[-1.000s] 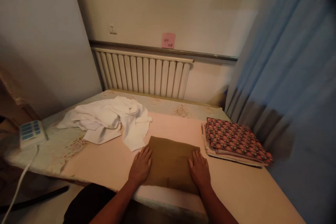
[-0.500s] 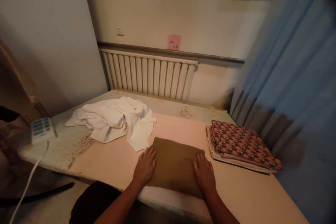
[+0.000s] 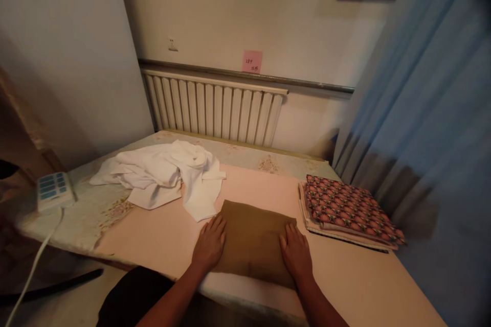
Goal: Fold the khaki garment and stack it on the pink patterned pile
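A folded olive-brown cloth point(image 3: 253, 242) lies flat on a pink sheet point(image 3: 264, 184) near the table's front edge. My left hand point(image 3: 209, 242) rests flat on its left side, fingers stretched forward along the edge. On the opposite side, my right hand point(image 3: 296, 251) lies open, its fingers on the right edge of the cloth. Neither hand grips the fabric. Beyond my left hand is a crumpled white garment point(image 3: 164, 171). To the right of my right hand sits a stack of folded fabric point(image 3: 351, 209) topped by a red patterned piece.
A white power strip point(image 3: 54, 191) with a cord rests at the table's left end. Behind the table stand a radiator point(image 3: 215, 107) and a wall with a pink note point(image 3: 252, 62). A blue curtain point(image 3: 433, 163) hangs along the right side.
The view has shifted slightly, so everything appears a little further left. Both hands stay in place on the folded cloth, which has not visibly changed.
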A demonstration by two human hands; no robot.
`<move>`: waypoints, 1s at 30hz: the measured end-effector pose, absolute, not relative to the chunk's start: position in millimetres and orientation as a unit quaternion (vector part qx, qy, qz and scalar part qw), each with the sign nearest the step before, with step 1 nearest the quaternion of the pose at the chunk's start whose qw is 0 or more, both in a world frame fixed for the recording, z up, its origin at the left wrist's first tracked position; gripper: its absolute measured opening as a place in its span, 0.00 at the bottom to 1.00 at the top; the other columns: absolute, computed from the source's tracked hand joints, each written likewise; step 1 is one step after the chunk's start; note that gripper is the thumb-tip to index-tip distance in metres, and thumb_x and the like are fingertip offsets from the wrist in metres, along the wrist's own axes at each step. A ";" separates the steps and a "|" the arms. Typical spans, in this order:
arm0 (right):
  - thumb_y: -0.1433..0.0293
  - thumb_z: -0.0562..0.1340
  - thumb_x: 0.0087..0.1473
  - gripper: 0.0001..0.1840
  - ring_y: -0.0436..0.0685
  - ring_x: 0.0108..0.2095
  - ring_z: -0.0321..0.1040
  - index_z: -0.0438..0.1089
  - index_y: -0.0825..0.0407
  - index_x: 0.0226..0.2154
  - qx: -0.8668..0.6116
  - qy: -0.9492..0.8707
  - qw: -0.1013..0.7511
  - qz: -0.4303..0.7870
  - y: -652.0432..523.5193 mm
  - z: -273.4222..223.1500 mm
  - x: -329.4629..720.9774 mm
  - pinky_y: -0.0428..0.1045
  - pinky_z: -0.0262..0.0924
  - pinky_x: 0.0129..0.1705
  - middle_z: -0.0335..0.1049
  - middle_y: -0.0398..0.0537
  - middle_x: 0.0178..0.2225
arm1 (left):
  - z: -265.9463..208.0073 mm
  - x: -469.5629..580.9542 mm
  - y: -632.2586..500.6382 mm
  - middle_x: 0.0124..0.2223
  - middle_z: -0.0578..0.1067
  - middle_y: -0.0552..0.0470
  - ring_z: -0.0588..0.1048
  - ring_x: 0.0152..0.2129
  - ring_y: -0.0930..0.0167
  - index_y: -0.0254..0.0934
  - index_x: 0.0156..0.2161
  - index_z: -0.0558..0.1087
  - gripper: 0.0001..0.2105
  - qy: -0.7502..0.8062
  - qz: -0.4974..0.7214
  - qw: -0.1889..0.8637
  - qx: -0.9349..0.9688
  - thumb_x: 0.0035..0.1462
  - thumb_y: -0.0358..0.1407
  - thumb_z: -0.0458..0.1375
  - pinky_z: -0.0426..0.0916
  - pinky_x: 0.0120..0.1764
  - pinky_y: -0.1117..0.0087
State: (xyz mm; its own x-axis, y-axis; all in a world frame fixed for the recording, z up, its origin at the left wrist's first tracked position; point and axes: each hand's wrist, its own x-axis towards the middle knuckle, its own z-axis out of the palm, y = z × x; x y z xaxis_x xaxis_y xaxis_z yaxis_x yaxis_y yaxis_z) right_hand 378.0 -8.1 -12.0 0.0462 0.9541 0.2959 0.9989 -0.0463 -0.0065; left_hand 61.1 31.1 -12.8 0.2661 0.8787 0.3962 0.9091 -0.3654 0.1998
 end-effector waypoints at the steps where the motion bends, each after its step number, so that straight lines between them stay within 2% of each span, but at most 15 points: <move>1: 0.65 0.44 0.64 0.28 0.63 0.65 0.49 0.62 0.59 0.60 -0.717 -0.680 0.106 -0.108 -8.0 -12.0 377.9 0.58 0.42 0.63 0.58 0.57 0.63 | -13.2 60.8 31.4 0.64 0.65 0.46 0.59 0.63 0.61 0.39 0.60 0.66 0.21 -0.560 -0.227 0.035 -0.796 0.66 0.39 0.44 0.57 0.60 0.53; 12: 0.62 0.45 0.63 0.29 0.64 0.64 0.50 0.62 0.60 0.60 -0.721 -0.673 0.135 -0.095 -6.4 -14.4 379.1 0.58 0.42 0.63 0.59 0.58 0.62 | -17.0 59.6 33.2 0.64 0.65 0.47 0.59 0.63 0.61 0.39 0.60 0.66 0.21 -0.560 -0.235 0.032 -0.794 0.66 0.39 0.44 0.57 0.60 0.53; 30: 0.62 0.43 0.64 0.30 0.63 0.64 0.52 0.62 0.60 0.60 -0.718 -0.674 0.132 -0.110 -7.4 -15.3 380.3 0.57 0.41 0.64 0.59 0.59 0.62 | -18.0 59.9 34.9 0.64 0.65 0.46 0.59 0.63 0.61 0.39 0.60 0.66 0.21 -0.561 -0.233 0.027 -0.794 0.65 0.38 0.45 0.57 0.60 0.54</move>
